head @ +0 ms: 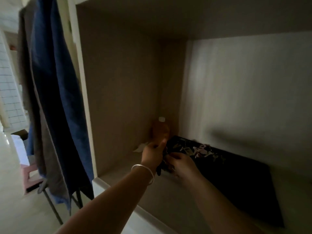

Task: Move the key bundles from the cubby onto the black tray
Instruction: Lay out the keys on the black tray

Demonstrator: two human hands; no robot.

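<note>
A long black tray [239, 183] lies on the floor of a dim beige cubby, along its right wall. Several key bundles [200, 150] with pale tags are heaped on the tray's far end. Both my hands are at the tray's near-left edge. My left hand [152, 153], a silver bangle on its wrist, has its fingers curled near a dark key bundle [166, 163]. My right hand [181, 163] is closed on that same dark bundle, just over the tray's edge. The picture is blurred, so the exact grip of the left hand is unclear.
An amber bottle [160, 130] with a white cap stands in the cubby's back corner, just behind my left hand. A pale scrap [140, 147] lies left of it. Blue and grey cloths [50, 98] hang on a rack outside the cubby, at left.
</note>
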